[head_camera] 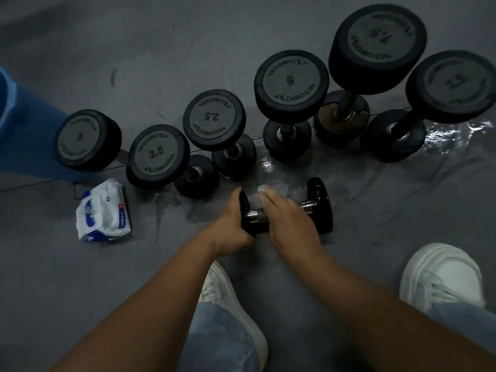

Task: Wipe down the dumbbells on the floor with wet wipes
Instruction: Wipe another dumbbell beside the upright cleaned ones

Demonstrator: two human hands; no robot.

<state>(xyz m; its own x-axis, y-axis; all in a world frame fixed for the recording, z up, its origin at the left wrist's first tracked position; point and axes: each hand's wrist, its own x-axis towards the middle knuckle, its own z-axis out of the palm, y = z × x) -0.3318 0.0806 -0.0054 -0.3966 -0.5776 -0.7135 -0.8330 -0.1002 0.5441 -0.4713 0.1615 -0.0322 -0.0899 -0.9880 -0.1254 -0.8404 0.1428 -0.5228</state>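
Dumbbells (214, 119) stand on end in a ragged row across the grey floor (188, 36), and one small dumbbell (319, 202) lies on its side in front of them, just beyond the person's white shoes (440, 277) and among wet patches. The left hand (233, 224) grips its left head, fingers curled round the rim to steady it. The right hand (290, 218) lies over the chrome bar with its fingers close together and fairly straight, pressing a wet wipe (261, 189) that bunches out at the fingertips. The hand is blurred and the thumb is hidden, so I cannot tell whether anything hooks beneath. An open wipe pack (103, 210) rests on the floor well to the left. This piece looks dense and rigid but light enough to turn with one hand. Being round-headed, it will likely roll unless a head is held as it is now. The glossy heads and damp metal are probably slick — the bar, or a full wrap round one head, seems the surest hold. The bigger ones look far heavier, and are likely best tipped by the top head rather than lifted.
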